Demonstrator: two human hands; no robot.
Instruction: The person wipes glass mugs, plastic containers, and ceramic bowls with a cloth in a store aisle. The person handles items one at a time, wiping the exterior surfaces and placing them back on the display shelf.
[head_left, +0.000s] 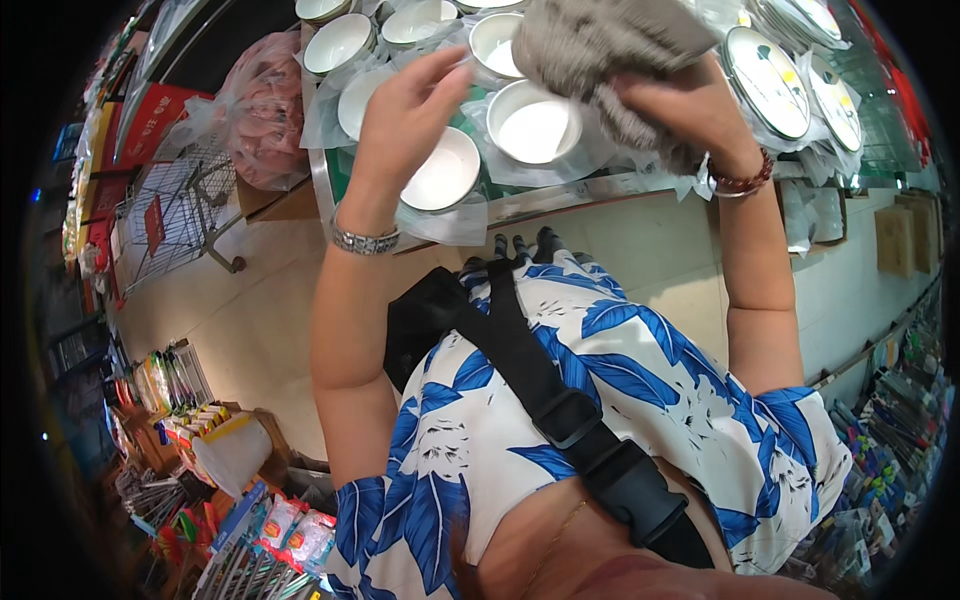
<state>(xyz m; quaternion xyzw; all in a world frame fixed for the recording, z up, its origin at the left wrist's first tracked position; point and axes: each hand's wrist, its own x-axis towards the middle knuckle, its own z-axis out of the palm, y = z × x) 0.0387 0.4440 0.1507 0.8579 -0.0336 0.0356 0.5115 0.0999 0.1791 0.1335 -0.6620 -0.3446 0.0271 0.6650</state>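
My right hand (679, 101) grips a grey-brown cloth (600, 45), blurred, held over the right side of the white bowls. My left hand (412, 120) is raised above the bowls on the left, its fingers apart and nothing in it. Beneath and beside it sit a white round bowl (441, 171) and another bowl (360, 103), partly covered by the hand. Between my hands a white bowl (534, 124) rests on thin wrapping sheets. Farther back stand more bowls (339, 43), some stacked. Oval plates with a printed pattern (769, 82) lie to the right of the cloth.
The display table's metal edge (585, 196) runs before me. At the left are a pink-filled plastic bag (266, 112) on a cardboard box and a wire shopping cart (169, 210). Packaged goods (292, 529) stand at lower left, more goods (892, 442) at right. Cardboard boxes (904, 236) stand beyond.
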